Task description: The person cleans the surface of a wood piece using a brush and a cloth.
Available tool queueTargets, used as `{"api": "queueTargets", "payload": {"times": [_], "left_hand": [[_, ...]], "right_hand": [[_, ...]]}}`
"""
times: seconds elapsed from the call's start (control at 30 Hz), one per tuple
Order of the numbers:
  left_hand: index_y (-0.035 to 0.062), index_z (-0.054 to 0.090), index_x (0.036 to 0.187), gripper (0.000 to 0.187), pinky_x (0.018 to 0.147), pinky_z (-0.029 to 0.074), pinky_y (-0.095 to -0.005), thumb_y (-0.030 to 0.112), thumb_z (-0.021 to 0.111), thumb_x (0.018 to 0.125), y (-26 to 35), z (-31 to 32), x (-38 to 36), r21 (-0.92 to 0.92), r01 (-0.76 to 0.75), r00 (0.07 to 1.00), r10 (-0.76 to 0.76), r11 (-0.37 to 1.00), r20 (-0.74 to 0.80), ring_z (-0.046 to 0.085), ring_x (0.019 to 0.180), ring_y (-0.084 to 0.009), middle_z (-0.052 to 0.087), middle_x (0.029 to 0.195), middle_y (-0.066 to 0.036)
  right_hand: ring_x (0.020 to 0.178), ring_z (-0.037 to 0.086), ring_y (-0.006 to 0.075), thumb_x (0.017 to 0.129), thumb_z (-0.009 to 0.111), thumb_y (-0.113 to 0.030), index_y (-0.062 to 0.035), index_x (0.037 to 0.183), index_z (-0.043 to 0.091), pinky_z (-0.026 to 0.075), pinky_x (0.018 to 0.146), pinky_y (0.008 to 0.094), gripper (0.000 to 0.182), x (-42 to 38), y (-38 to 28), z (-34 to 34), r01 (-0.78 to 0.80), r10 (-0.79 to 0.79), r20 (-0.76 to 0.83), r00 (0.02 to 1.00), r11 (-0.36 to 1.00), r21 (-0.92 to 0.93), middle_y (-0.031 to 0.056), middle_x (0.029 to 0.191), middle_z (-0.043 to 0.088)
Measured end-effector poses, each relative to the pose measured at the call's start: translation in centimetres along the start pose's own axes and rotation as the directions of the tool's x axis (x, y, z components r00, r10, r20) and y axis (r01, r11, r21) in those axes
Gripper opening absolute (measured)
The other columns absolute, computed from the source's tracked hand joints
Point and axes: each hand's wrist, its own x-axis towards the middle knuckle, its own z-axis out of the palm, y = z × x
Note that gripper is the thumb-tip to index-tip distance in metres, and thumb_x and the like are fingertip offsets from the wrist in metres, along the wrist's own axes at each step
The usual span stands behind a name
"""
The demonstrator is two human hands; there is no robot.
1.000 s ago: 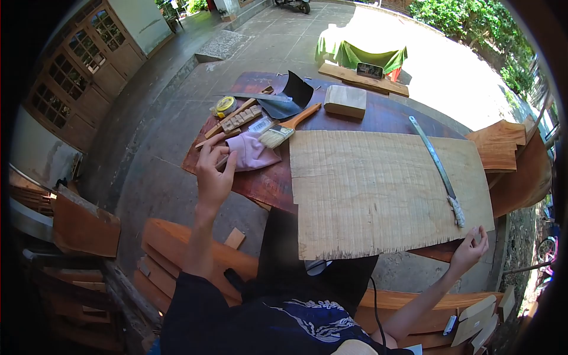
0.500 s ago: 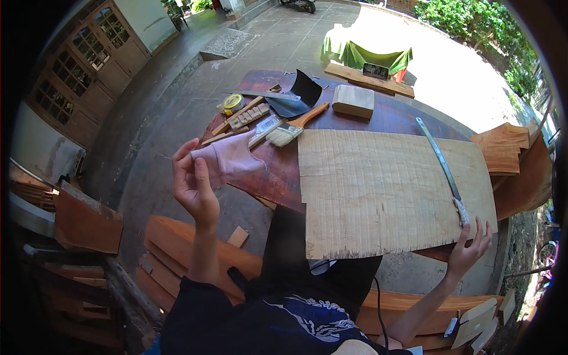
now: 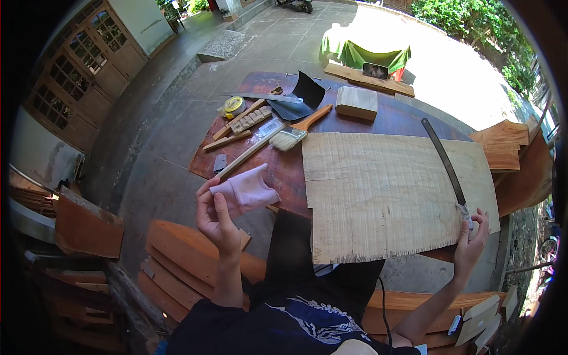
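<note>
My left hand (image 3: 220, 219) pinches a folded pink cloth (image 3: 247, 190) between thumb and fingers, off the near left edge of the dark table (image 3: 201, 163). On the right, my right hand (image 3: 471, 239) is closed on the wrapped lower end of a long narrow metal blade (image 3: 442, 155). The blade slants over a pale wooden board (image 3: 390, 201) with a frayed near edge. Near the cloth lie a wide brush (image 3: 289, 138) with an orange handle, a thin wooden stick (image 3: 245, 155) and a small grey block (image 3: 220, 163).
Farther back on the table are a yellow tape measure (image 3: 234, 106), notched wood pieces (image 3: 251, 120), a black curved sheet (image 3: 309, 90) and a wooden block (image 3: 357, 103). A phone (image 3: 375, 71) stands behind the table. Curved brown planks (image 3: 177, 236) lie at the lower left.
My left hand and the pink cloth have moved right and down, uncovering the small grey block. My right hand has closed on the blade's wrapped end, and the blade has turned from shiny to dark.
</note>
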Motion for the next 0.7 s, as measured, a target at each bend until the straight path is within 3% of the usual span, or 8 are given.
{"api": "queueTargets", "payload": {"times": [0.1,0.2,0.3,0.5,0.57,0.7], "left_hand": [[-0.0031,0.067,0.117,0.024,0.095,0.055,-0.0307,0.017,0.054,0.111,-0.3,-0.2,0.0,-0.001,-0.006,1.000,0.006,1.000,-0.012,0.065,0.113,-0.0161,0.066,0.130,-0.009],[-0.0032,0.067,0.117,0.025,0.096,0.055,-0.0310,0.017,0.054,0.111,-0.4,0.1,-0.2,-0.056,0.056,0.998,-0.058,0.997,-0.034,0.065,0.113,-0.0160,0.066,0.129,-0.009],[-0.0032,0.067,0.117,0.025,0.097,0.054,-0.0310,0.017,0.054,0.111,-0.6,0.1,-0.3,-0.056,0.051,0.998,-0.053,0.997,-0.027,0.065,0.113,-0.0160,0.066,0.129,-0.009],[-0.0030,0.067,0.116,0.024,0.097,0.053,-0.0304,0.017,0.055,0.111,-0.2,-0.5,-0.6,-0.064,0.044,0.998,-0.046,0.997,-0.035,0.065,0.112,-0.0159,0.066,0.129,-0.009],[-0.0030,0.066,0.115,0.024,0.097,0.053,-0.0304,0.017,0.055,0.110,-0.2,-1.0,-0.8,-0.044,0.045,0.999,-0.046,0.998,-0.028,0.065,0.112,-0.0160,0.066,0.129,-0.009],[-0.0029,0.066,0.114,0.022,0.097,0.053,-0.0302,0.016,0.055,0.110,0.2,-2.0,-1.0,-0.045,0.038,0.999,-0.038,0.998,-0.007,0.064,0.112,-0.0162,0.066,0.128,-0.010]], "right_hand": [[0.104,0.069,0.0246,0.109,0.060,-0.023,-0.0013,0.110,0.060,0.052,0.090,0.0387,0.022,0.2,-0.1,-1.3,-0.274,0.259,0.107,0.960,0.946,0.171,0.0107,0.103,0.069],[0.075,0.061,0.0113,0.112,0.057,-0.022,-0.0021,0.113,0.061,0.045,0.067,0.0283,0.020,0.6,0.6,-0.5,-0.222,0.266,-0.040,0.963,0.871,0.439,0.0041,0.088,0.064],[0.070,0.058,0.0078,0.112,0.056,-0.022,-0.0034,0.114,0.062,0.045,0.066,0.0242,0.020,2.6,-0.4,-0.5,-0.180,0.272,-0.074,0.960,0.794,0.581,0.0022,0.088,0.064],[0.063,0.053,0.0065,0.112,0.055,-0.021,-0.0021,0.113,0.065,0.043,0.058,0.0226,0.021,9.8,-2.8,2.9,-0.166,0.005,0.228,0.974,0.705,0.689,0.0012,0.082,0.060],[0.060,0.053,0.0068,0.111,0.053,-0.016,-0.0007,0.113,0.066,0.043,0.056,0.0229,0.020,12.3,-2.9,5.3,-0.215,-0.103,0.400,0.911,0.708,0.672,0.0029,0.081,0.062],[0.062,0.056,0.0082,0.106,0.056,-0.016,0.0005,0.116,0.066,0.045,0.057,0.0240,0.022,17.3,-4.9,8.6,-0.219,-0.169,0.574,0.801,0.810,0.544,0.0054,0.079,0.065]]}}
